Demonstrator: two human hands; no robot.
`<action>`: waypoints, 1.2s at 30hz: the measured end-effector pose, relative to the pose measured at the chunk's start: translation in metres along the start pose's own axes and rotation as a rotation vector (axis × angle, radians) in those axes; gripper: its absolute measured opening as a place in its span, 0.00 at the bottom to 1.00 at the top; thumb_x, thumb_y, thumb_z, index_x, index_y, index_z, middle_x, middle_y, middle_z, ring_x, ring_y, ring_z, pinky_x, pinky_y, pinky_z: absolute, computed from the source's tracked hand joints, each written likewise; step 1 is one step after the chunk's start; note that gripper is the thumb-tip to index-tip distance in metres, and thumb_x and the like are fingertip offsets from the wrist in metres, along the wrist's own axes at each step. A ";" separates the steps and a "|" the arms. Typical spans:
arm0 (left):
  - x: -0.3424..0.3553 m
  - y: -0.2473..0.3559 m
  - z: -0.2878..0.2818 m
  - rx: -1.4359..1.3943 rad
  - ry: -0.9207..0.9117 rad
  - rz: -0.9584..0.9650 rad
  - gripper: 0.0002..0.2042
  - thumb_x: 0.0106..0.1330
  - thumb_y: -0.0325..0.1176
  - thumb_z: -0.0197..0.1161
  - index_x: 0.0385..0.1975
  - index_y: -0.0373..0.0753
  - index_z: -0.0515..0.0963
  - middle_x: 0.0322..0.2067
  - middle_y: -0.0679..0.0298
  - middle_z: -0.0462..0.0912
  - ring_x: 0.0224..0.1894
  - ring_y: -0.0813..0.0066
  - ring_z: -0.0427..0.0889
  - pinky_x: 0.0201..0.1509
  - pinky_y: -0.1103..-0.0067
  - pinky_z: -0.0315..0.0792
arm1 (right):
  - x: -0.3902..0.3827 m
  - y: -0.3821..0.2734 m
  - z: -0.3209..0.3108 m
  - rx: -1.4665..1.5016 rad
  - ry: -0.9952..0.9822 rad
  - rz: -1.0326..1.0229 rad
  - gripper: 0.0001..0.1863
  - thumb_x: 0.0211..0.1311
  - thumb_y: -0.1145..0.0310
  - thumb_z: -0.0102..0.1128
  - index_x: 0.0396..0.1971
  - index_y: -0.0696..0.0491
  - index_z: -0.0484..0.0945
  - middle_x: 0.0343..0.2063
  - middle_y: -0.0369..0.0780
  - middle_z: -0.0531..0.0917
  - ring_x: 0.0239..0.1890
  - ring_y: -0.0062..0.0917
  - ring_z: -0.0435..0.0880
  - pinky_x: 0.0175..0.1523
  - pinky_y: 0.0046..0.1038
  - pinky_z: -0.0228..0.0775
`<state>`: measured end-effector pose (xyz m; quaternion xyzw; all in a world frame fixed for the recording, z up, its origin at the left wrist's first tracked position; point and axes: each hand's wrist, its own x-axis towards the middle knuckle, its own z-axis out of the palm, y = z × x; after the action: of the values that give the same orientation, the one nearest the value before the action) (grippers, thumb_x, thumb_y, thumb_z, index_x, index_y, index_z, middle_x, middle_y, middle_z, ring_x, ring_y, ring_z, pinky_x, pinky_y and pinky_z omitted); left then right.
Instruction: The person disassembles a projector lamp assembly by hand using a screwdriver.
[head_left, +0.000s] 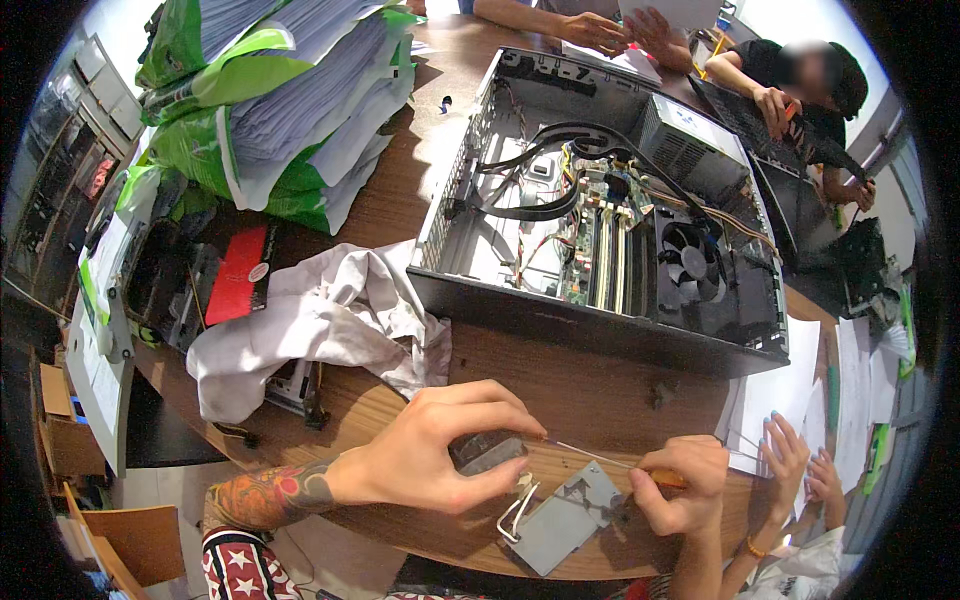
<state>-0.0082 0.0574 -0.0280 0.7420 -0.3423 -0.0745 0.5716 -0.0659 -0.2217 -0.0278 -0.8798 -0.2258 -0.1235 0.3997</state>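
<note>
While the right hand (690,478) grips the orange-handled screwdriver (668,480) on the near side of the open computer case (580,325), I read the left hand (440,450) as curled around a dark block (487,455), index fingertip close to the shaft's tip. Grey metal plate (560,528) lies on the case's near side too, white wires (517,515) at its left end; I'd keep the block braced, shaft in line, pressure light, wires clear.

Bright light falls across a brown wood-grained desk (490,365) with a curved edge. Pale floor (170,487) shows below, beside orange-brown wooden furniture (135,545).
</note>
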 end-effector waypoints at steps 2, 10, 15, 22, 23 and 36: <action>0.001 0.001 0.002 0.011 0.005 -0.009 0.11 0.52 0.29 0.69 0.35 0.34 0.81 0.33 0.56 0.81 0.35 0.63 0.83 0.40 0.75 0.76 | 0.002 -0.002 0.004 0.012 0.001 -0.002 0.05 0.36 0.74 0.64 0.14 0.54 0.76 0.06 0.36 0.70 0.07 0.26 0.68 0.16 0.24 0.56; -0.002 -0.002 0.003 -0.004 0.003 -0.020 0.07 0.54 0.25 0.67 0.32 0.34 0.81 0.32 0.57 0.81 0.34 0.65 0.83 0.38 0.76 0.75 | 0.003 -0.001 0.009 0.029 0.009 -0.042 0.04 0.35 0.74 0.64 0.14 0.55 0.77 0.06 0.36 0.70 0.07 0.26 0.68 0.16 0.24 0.57; -0.002 -0.001 0.001 0.007 -0.023 -0.047 0.06 0.55 0.24 0.67 0.32 0.33 0.81 0.35 0.57 0.82 0.39 0.64 0.82 0.43 0.75 0.76 | 0.002 0.001 -0.001 -0.009 -0.039 -0.047 0.05 0.38 0.72 0.69 0.17 0.53 0.80 0.08 0.35 0.72 0.08 0.25 0.68 0.16 0.24 0.55; -0.001 0.000 0.001 0.057 -0.053 -0.024 0.07 0.54 0.23 0.67 0.32 0.33 0.81 0.36 0.57 0.82 0.40 0.64 0.82 0.44 0.74 0.75 | 0.001 0.002 0.001 -0.030 -0.014 -0.099 0.06 0.36 0.71 0.69 0.17 0.52 0.80 0.08 0.33 0.70 0.08 0.22 0.64 0.16 0.24 0.51; -0.001 0.000 0.001 0.056 -0.059 -0.018 0.07 0.54 0.23 0.67 0.33 0.33 0.81 0.35 0.57 0.82 0.40 0.64 0.82 0.44 0.74 0.75 | 0.000 0.003 0.002 -0.037 0.000 -0.106 0.06 0.36 0.71 0.70 0.17 0.51 0.80 0.08 0.33 0.70 0.07 0.22 0.64 0.16 0.24 0.51; -0.001 0.001 0.001 0.085 -0.067 -0.011 0.08 0.53 0.22 0.67 0.33 0.33 0.81 0.35 0.58 0.82 0.41 0.63 0.82 0.45 0.74 0.75 | 0.001 0.002 0.000 -0.087 0.011 -0.132 0.06 0.34 0.71 0.70 0.16 0.50 0.79 0.08 0.31 0.67 0.07 0.21 0.62 0.16 0.24 0.49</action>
<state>-0.0102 0.0569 -0.0280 0.7646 -0.3599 -0.0877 0.5275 -0.0644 -0.2225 -0.0283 -0.8787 -0.2757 -0.1641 0.3533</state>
